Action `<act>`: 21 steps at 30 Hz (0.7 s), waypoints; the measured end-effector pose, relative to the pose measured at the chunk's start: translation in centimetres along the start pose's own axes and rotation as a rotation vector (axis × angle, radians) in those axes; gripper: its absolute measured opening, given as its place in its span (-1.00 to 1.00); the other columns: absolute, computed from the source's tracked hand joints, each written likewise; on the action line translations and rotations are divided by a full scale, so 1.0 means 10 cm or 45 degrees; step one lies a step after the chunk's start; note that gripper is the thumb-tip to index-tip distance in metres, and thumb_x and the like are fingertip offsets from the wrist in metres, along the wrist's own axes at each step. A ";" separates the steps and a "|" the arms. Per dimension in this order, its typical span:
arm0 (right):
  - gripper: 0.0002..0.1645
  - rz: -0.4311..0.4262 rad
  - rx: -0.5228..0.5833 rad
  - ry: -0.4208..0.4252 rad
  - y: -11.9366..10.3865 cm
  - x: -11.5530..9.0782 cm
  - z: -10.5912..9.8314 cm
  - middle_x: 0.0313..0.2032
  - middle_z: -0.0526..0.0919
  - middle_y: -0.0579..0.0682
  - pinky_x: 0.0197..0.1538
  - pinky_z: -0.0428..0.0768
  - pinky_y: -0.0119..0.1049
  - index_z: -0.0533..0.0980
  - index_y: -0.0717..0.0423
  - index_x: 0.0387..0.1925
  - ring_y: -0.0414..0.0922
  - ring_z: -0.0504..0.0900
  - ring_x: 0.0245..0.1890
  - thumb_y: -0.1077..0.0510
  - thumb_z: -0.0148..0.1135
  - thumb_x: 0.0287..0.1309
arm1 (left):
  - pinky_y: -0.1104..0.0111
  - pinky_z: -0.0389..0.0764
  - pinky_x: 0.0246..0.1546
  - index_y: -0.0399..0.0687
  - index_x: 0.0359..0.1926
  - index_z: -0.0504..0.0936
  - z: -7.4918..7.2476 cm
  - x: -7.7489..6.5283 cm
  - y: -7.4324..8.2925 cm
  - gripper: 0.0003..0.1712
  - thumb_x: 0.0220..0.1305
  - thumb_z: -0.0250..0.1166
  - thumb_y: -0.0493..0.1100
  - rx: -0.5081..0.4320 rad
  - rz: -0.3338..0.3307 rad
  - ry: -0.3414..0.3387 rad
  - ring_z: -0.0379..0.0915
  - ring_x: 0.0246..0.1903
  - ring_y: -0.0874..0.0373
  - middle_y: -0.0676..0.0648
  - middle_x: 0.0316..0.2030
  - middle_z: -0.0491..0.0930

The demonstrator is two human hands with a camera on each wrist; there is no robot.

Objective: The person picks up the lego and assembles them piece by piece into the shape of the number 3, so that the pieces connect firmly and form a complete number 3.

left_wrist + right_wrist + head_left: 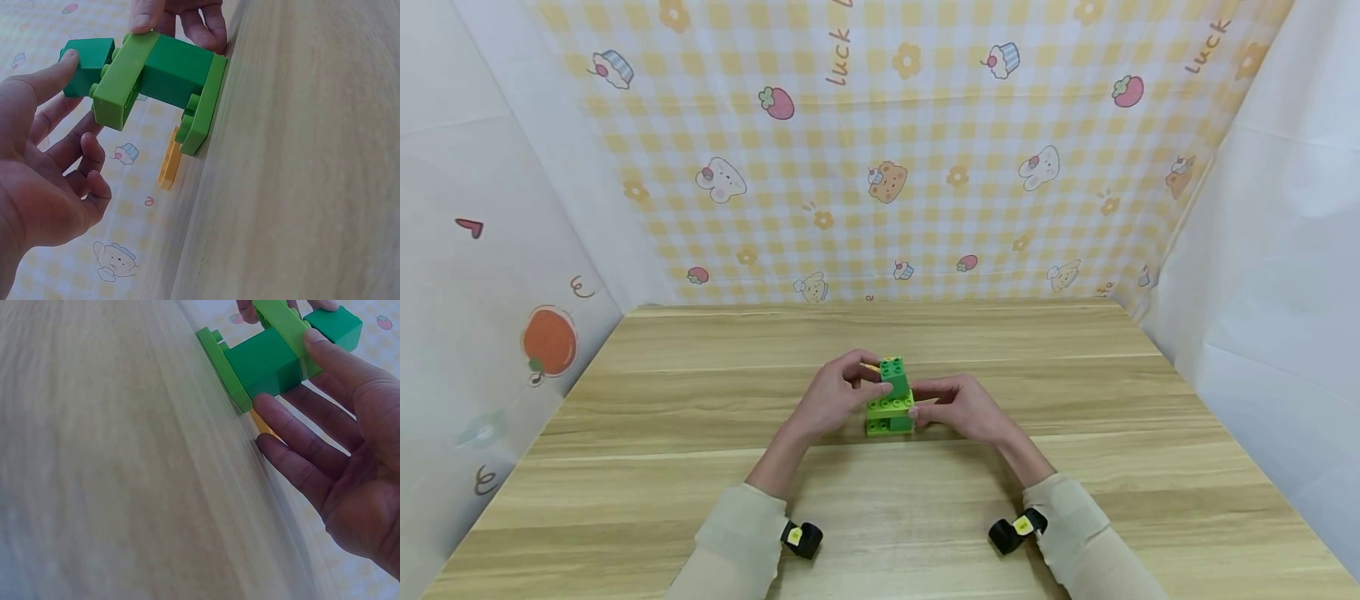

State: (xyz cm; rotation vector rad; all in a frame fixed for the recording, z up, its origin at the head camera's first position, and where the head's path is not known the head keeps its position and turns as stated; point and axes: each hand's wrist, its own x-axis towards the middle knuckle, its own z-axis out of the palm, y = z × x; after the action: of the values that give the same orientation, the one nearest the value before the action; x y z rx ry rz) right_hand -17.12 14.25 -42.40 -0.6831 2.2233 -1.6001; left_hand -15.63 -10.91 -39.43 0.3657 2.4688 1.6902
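Thumb and index finger of the left hand (833,400) pinch a dark green, square plastic brick with studs on top (895,384), and I see it on my head feed above the upper level of a small stack, near the middle of the table. Below it runs a lime green, long plastic brick (117,92), and the right hand (966,408) grips that at its right end, thumb laid against the side. From where I sit, I cannot tell whether the upper brick is fully seated on the studs.

Under the long brick I make out a second dark green plastic brick (178,70), set toward the right, on a lime green, flat studded base (205,115); studs show bare at the base's left end. That base rests on the light wood-grain table (887,500). Behind the stack, my left wrist view shows a yellow-orange, narrow plastic brick (169,164), apart from both hands.
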 end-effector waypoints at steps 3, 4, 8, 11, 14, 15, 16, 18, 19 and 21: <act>-0.46 0.004 0.000 0.000 0.01 0.00 0.00 0.21 0.71 0.23 -0.01 0.77 -0.25 0.62 0.14 0.31 -0.02 0.84 -0.13 0.10 0.45 0.35 | 0.27 0.39 -0.23 0.03 0.10 0.69 0.00 -0.01 0.00 -0.67 0.37 0.47 -0.07 -0.001 0.013 -0.013 0.43 -0.25 0.06 -0.12 -0.07 0.77; -0.46 0.003 0.000 0.000 0.01 0.00 0.00 0.21 0.71 0.23 -0.01 0.77 -0.25 0.62 0.14 0.31 -0.02 0.84 -0.13 0.10 0.45 0.35 | 0.27 0.39 -0.23 0.03 0.10 0.69 0.00 -0.01 0.00 -0.67 0.37 0.47 -0.07 0.002 0.020 -0.017 0.42 -0.26 0.06 -0.12 -0.07 0.77; -0.46 0.002 -0.001 0.001 0.02 0.01 0.00 0.21 0.71 0.23 -0.02 0.76 -0.26 0.62 0.15 0.30 -0.03 0.84 -0.15 0.12 0.45 0.34 | 0.27 0.40 -0.23 0.02 0.10 0.69 0.00 -0.02 0.01 -0.67 0.38 0.46 -0.07 0.009 0.038 -0.032 0.43 -0.25 0.06 -0.13 -0.07 0.77; -0.46 -0.001 -0.009 0.002 0.03 0.01 0.00 0.20 0.71 0.23 -0.02 0.76 -0.27 0.62 0.15 0.30 -0.04 0.84 -0.16 0.12 0.45 0.34 | 0.27 0.39 -0.23 0.02 0.10 0.68 0.00 -0.02 0.01 -0.67 0.37 0.47 -0.07 0.020 0.042 -0.034 0.42 -0.24 0.06 -0.12 -0.06 0.76; -0.46 -0.003 -0.010 0.000 0.03 0.00 0.00 0.20 0.72 0.23 -0.03 0.76 -0.28 0.62 0.13 0.30 -0.04 0.84 -0.18 0.11 0.45 0.34 | 0.27 0.38 -0.24 0.02 0.09 0.67 0.00 -0.03 0.01 -0.67 0.38 0.47 -0.06 0.038 0.045 -0.035 0.41 -0.25 0.07 -0.12 -0.06 0.76; -0.46 -0.004 -0.009 0.000 0.03 0.00 0.00 0.20 0.72 0.23 -0.03 0.76 -0.28 0.62 0.13 0.30 -0.04 0.84 -0.18 0.11 0.45 0.34 | 0.28 0.38 -0.24 0.02 0.09 0.67 0.00 -0.03 0.02 -0.67 0.37 0.47 -0.05 0.042 0.047 -0.036 0.41 -0.26 0.07 -0.12 -0.06 0.77; -0.47 -0.006 -0.010 0.000 0.03 0.00 0.00 0.20 0.72 0.23 -0.03 0.76 -0.27 0.62 0.13 0.30 -0.04 0.84 -0.19 0.11 0.45 0.35 | 0.28 0.38 -0.24 0.02 0.08 0.67 0.00 -0.03 0.02 -0.67 0.37 0.47 -0.05 0.046 0.049 -0.037 0.41 -0.26 0.07 -0.12 -0.06 0.77; -0.47 -0.012 -0.010 -0.001 0.03 0.00 -0.01 0.20 0.72 0.23 -0.03 0.76 -0.26 0.62 0.14 0.30 -0.03 0.84 -0.20 0.11 0.45 0.34 | 0.29 0.38 -0.25 0.02 0.08 0.66 0.00 -0.03 0.02 -0.67 0.37 0.48 -0.05 0.053 0.052 -0.041 0.41 -0.26 0.07 -0.11 -0.07 0.77; -0.47 -0.013 -0.009 -0.001 0.03 0.00 -0.01 0.19 0.72 0.22 -0.03 0.76 -0.26 0.62 0.14 0.30 -0.03 0.85 -0.20 0.11 0.45 0.34 | 0.29 0.38 -0.25 0.02 0.07 0.66 0.00 -0.03 0.02 -0.67 0.36 0.48 -0.04 0.054 0.053 -0.042 0.41 -0.26 0.07 -0.11 -0.07 0.77; -0.47 -0.015 -0.008 -0.001 0.03 0.00 -0.01 0.19 0.72 0.22 -0.04 0.77 -0.25 0.63 0.15 0.30 -0.02 0.85 -0.20 0.12 0.45 0.34 | 0.29 0.38 -0.26 0.03 0.07 0.67 0.00 -0.03 0.02 -0.67 0.36 0.48 -0.04 0.059 0.055 -0.045 0.41 -0.27 0.07 -0.10 -0.07 0.77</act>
State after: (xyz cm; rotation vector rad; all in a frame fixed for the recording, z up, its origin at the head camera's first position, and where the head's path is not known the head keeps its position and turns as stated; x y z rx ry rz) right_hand -17.24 14.36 -42.67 -0.6996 2.2288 -1.5992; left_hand -15.34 -10.88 -39.29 0.4532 2.4958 1.6303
